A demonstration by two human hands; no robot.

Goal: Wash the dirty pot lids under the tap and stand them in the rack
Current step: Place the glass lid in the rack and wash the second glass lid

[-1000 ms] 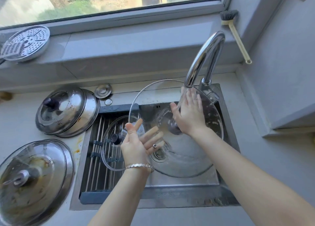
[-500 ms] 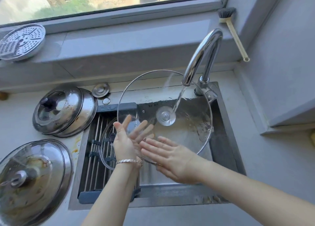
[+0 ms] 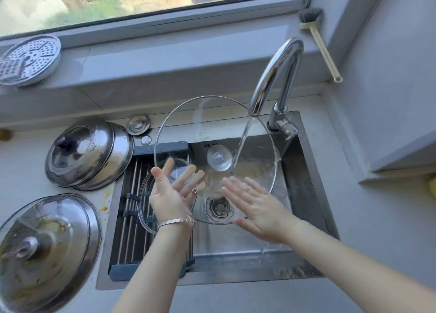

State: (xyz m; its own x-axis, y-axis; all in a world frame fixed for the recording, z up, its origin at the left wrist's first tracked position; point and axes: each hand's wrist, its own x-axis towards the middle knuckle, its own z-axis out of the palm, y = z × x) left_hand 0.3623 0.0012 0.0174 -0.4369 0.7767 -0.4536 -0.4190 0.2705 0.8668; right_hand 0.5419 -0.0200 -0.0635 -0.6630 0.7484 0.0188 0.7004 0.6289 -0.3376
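Neither grip was clenched: the left hand [image 3: 172, 194] propped the glass lid [image 3: 186, 128] at its lower left rim with fingers spread flat behind the glass, and the right hand [image 3: 257, 206] lay open, palm down, across its lower right edge, blurred as if rubbing. So the lid was steadied between flat hands, not clamped. It stood tilted over the sink [image 3: 309, 171], top edge leaning toward the window, knob [image 3: 219, 158] near the middle, and water from the tap [image 3: 276, 76] struck it just right of the knob. The rack [image 3: 132, 218] lay to the left, across the sink's left half, its bars running front to back, with a smaller glass lid [image 3: 146, 216] already on it and partly hidden behind the left wrist. I judged that the left hand, nearer the rack, was better placed to carry the lid over, rim down between bars. On the surface to the left waited a large greasy steel lid [image 3: 44, 249] and, behind it, two stacked steel lids [image 3: 87, 152], apparently unwashed. A perforated disc [image 3: 28, 60] rested on the sill, and a brush [image 3: 318, 41] leaned in the corner.
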